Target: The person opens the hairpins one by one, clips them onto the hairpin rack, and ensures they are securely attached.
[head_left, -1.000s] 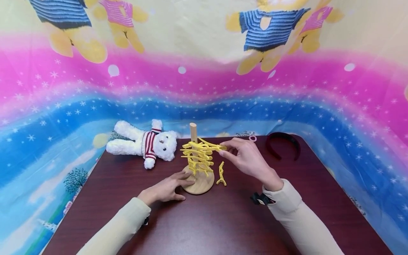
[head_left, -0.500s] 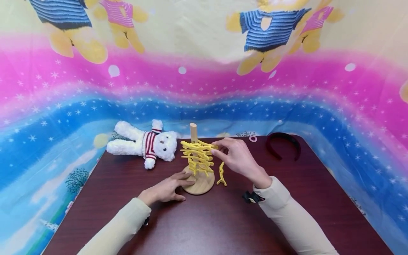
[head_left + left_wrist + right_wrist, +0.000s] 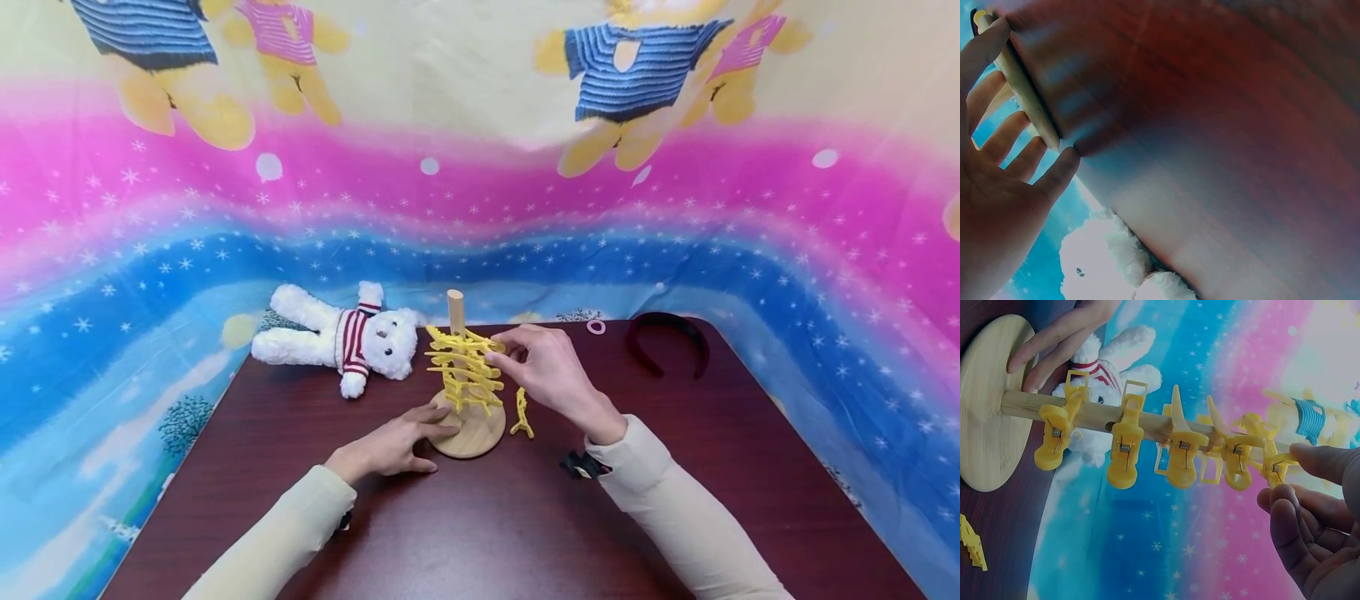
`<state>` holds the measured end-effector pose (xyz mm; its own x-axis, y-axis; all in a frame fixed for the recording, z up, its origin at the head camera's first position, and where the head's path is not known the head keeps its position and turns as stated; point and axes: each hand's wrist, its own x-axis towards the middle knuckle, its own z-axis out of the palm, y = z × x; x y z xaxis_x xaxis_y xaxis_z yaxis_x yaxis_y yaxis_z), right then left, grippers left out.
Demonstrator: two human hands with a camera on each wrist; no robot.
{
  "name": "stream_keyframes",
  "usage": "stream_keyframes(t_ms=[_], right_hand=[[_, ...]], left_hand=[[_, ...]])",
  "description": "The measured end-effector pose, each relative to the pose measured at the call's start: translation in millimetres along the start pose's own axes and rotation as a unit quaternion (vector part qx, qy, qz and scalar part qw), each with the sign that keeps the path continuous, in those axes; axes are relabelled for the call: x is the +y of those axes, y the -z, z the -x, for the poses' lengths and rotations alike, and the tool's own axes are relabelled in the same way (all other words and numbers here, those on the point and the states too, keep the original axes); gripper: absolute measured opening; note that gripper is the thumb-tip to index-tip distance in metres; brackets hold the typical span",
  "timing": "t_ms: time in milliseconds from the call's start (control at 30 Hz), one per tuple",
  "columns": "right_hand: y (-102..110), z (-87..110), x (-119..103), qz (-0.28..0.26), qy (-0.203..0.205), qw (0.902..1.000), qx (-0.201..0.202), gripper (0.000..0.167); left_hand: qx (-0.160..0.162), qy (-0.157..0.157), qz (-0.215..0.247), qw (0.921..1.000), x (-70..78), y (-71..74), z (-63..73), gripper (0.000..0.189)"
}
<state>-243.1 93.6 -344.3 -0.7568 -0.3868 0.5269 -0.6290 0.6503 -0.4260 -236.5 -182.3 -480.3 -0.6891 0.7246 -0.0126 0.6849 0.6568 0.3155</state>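
Observation:
On the table a wooden post (image 3: 456,310) rises from a round wooden base (image 3: 474,437). Several yellow spring clips (image 3: 1125,447) are clamped along the post, one above another. My right hand (image 3: 553,367) pinches the topmost yellow clip (image 3: 1274,464) by its handle end, between thumb and fingers. That clip's front end reaches the post; whether it bites there I cannot tell. My left hand (image 3: 386,442) rests on the left side of the base, fingers spread and mostly straight against its rim. A loose yellow piece (image 3: 522,418) lies right of the base.
A white teddy bear (image 3: 386,342) in a red-striped top lies at the back left. Toward the back right are a dark red headband (image 3: 667,333) and a small pink ring (image 3: 596,327). A printed cloth (image 3: 480,192) hangs behind the table (image 3: 480,533).
My right hand has moved left toward the post, carrying the yellow clip up against it. The left hand has stayed on the base.

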Motion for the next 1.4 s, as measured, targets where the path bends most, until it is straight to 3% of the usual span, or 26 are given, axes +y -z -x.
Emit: stream_keyframes(t_ms=[1067, 1400], right_hand=[[0.5, -5.0, 5.8, -0.003, -0.041, 0.9988, -0.026, 0.035], [10.2, 1.9, 26.5, -0.031, -0.086, 0.9954, -0.027, 0.035]], left_hand=[[0.003, 0.002, 0.004, 1.0, 1.3, -0.3, 0.1, 0.063], [0.004, 0.001, 0.007, 1.0, 1.7, -0.2, 0.8, 0.064]])
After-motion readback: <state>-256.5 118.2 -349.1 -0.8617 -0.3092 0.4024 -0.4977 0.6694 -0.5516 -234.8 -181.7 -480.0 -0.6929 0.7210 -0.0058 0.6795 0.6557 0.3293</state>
